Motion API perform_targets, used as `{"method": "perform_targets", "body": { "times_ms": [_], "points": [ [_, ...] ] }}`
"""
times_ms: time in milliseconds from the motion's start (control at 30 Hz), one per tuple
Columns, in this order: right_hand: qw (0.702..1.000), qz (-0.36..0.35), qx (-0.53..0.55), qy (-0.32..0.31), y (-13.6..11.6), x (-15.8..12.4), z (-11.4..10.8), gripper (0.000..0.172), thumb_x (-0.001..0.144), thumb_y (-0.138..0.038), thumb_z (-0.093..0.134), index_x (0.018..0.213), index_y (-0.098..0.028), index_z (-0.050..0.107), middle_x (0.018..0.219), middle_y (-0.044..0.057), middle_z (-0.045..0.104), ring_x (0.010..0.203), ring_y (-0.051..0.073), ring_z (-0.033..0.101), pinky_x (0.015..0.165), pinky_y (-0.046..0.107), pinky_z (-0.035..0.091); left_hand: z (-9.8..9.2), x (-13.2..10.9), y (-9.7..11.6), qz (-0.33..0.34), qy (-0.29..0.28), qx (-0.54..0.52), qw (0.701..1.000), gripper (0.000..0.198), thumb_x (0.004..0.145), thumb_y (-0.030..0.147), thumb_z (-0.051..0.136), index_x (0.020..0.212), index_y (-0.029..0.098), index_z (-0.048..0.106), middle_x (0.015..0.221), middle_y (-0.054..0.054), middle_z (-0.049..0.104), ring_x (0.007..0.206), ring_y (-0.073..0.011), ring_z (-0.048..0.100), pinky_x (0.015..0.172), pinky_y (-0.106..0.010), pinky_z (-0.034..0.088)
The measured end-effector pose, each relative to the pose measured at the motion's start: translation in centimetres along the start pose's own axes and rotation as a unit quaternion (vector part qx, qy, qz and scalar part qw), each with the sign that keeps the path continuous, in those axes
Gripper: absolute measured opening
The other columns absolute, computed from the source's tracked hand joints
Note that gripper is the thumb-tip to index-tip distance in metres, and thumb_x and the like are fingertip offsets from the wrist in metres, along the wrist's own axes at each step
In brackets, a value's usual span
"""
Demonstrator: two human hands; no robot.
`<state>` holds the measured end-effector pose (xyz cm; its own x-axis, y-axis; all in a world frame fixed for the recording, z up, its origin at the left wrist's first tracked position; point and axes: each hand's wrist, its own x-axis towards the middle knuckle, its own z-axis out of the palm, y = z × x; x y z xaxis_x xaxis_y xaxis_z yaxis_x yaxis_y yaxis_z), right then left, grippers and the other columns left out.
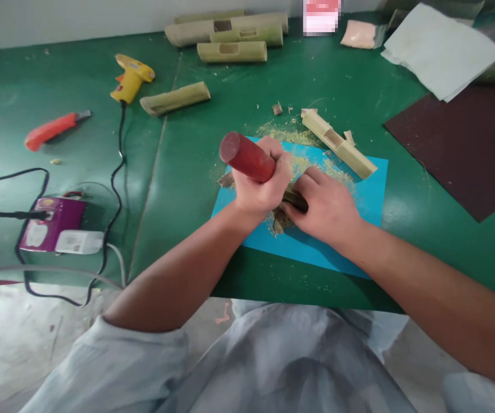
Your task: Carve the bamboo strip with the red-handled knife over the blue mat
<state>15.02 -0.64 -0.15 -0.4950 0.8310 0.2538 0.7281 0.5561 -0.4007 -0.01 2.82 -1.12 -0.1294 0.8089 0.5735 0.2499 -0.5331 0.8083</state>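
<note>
A red cylindrical handle [251, 159] slants up out of my left hand [265, 178], whose fingers wrap around it; the tool's lower end is hidden. Close beside it, my right hand [324, 203] has its fingers curled onto a dark brown piece [295, 200] over the blue sheet [316, 252]. Yellowish shavings [301, 163] are scattered around both hands, and a rough brown chunk [280, 222] lies just below them. A notched bamboo strip [337, 143] rests diagonally at the sheet's upper right edge.
Bamboo tubes [232, 52] lie at the back, and another [176, 98] nearer. On the left are a yellow glue gun [132, 78], a red cutter [53, 129], cords and a purple box [53, 223]. White paper [445, 50] and a dark sheet [466, 143] are right.
</note>
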Motion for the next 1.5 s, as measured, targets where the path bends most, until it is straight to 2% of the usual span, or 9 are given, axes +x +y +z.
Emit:
{"method": "perform_targets", "body": {
  "times_ms": [133, 300, 400, 700, 933, 1100, 1367, 1500],
  "points": [
    [1.0, -0.016, -0.001, -0.003, -0.2, -0.08, -0.07, 0.016, 0.095, -0.032, 0.059, 0.088, -0.019, 0.063, 0.093, 0.009, 0.066, 0.082, 0.022, 0.058, 0.068, 0.034, 0.036, 0.01, -0.1, -0.02, -0.01, 0.013, -0.031, 0.999, 0.054, 0.089, 0.057, 0.072, 0.057, 0.022, 0.047, 0.055, 0.002, 0.044, 0.051, -0.0133, 0.047, 0.055, -0.034, 0.047],
    [1.0, 0.0, -0.003, -0.008, 0.0, 0.0, -0.15, 0.019, 0.095, -0.035, 0.059, 0.087, -0.018, 0.063, 0.092, 0.009, 0.067, 0.08, 0.021, 0.058, 0.067, 0.034, 0.036, -0.1, -0.08, -0.45, -0.039, 0.045, -0.045, 0.997, 0.045, 0.09, 0.044, 0.069, 0.057, 0.022, 0.047, 0.051, 0.002, 0.042, 0.049, -0.0137, 0.048, 0.05, -0.032, 0.043],
    [1.0, 0.004, -0.006, -0.005, 0.13, 0.02, -0.19, 0.018, 0.094, -0.035, 0.059, 0.088, -0.018, 0.063, 0.093, 0.009, 0.067, 0.081, 0.021, 0.058, 0.068, 0.034, 0.037, 0.16, 0.1, -0.24, -0.042, 0.07, -0.045, 0.996, 0.047, 0.092, 0.044, 0.067, 0.057, 0.022, 0.045, 0.053, 0.002, 0.044, 0.05, -0.0127, 0.049, 0.051, -0.03, 0.043],
    [0.999, 0.0, -0.032, -0.015, 0.02, -0.07, -0.39, 0.023, 0.096, -0.037, 0.058, 0.087, -0.018, 0.066, 0.092, 0.01, 0.068, 0.08, 0.022, 0.058, 0.067, 0.035, 0.035, 0.46, -0.17, -0.19, -0.021, 0.035, -0.021, 0.999, 0.056, 0.088, 0.064, 0.071, 0.06, 0.022, 0.047, 0.058, 0.002, 0.045, 0.053, -0.0124, 0.047, 0.057, -0.033, 0.048],
    [1.0, -0.002, -0.031, -0.002, 0.18, 0.12, -0.43, 0.024, 0.098, -0.034, 0.055, 0.085, -0.018, 0.067, 0.09, 0.01, 0.067, 0.083, 0.022, 0.056, 0.07, 0.035, 0.036, -0.06, -0.25, -0.4, 0.005, 0.002, 0.006, 1.0, 0.051, 0.091, 0.058, 0.07, 0.063, 0.021, 0.05, 0.062, 0.002, 0.041, 0.058, -0.0128, 0.049, 0.065, -0.034, 0.051],
    [1.0, -0.014, -0.022, -0.012, 0.0, 0.13, -0.28, 0.023, 0.098, -0.033, 0.055, 0.085, -0.018, 0.067, 0.09, 0.01, 0.066, 0.085, 0.023, 0.056, 0.071, 0.036, 0.037, 0.21, -0.08, -0.36, 0.038, 0.0, 0.017, 0.999, 0.051, 0.092, 0.057, 0.067, 0.06, 0.021, 0.048, 0.059, 0.002, 0.043, 0.054, -0.0121, 0.045, 0.058, -0.032, 0.046],
    [1.0, -0.001, -0.015, -0.017, 0.13, 0.2, -0.33, 0.023, 0.098, -0.035, 0.057, 0.087, -0.017, 0.067, 0.092, 0.01, 0.068, 0.087, 0.024, 0.059, 0.073, 0.036, 0.041, 0.59, -0.25, -0.47, -0.022, 0.078, -0.027, 0.996, 0.048, 0.091, 0.047, 0.068, 0.058, 0.023, 0.044, 0.053, 0.002, 0.045, 0.049, -0.0133, 0.046, 0.051, -0.032, 0.043],
    [1.0, -0.005, -0.018, -0.011, 0.2, 0.19, -0.28, 0.022, 0.097, -0.035, 0.058, 0.087, -0.017, 0.066, 0.093, 0.011, 0.068, 0.088, 0.025, 0.06, 0.074, 0.036, 0.041, 0.83, -0.02, -0.3, -0.049, 0.08, -0.03, 0.995, 0.047, 0.093, 0.049, 0.067, 0.061, 0.023, 0.046, 0.053, 0.003, 0.048, 0.047, -0.012, 0.048, 0.05, -0.031, 0.043]
  ]
}}
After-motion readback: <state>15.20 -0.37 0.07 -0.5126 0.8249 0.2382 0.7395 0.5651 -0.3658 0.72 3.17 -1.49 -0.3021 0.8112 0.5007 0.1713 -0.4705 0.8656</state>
